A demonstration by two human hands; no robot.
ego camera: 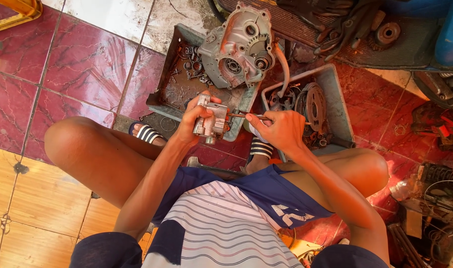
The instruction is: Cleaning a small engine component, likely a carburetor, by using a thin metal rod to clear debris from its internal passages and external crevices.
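My left hand (192,116) grips a small grey metal engine part (211,119) in front of my knees. My right hand (281,130) holds a thin screwdriver (243,116) whose tip touches the right side of that part. Just beyond my hands lies a large grey engine crankcase half (239,47), resting partly on a dirty metal tray (174,87) scattered with small bolts and washers.
A second grey tray (335,94) to the right holds a round clutch piece (313,104) and a bent pipe. My feet in striped sandals (147,133) rest on red floor tiles. Black gloves (345,25) lie on a mat at the top; cluttered wiring sits at the right edge.
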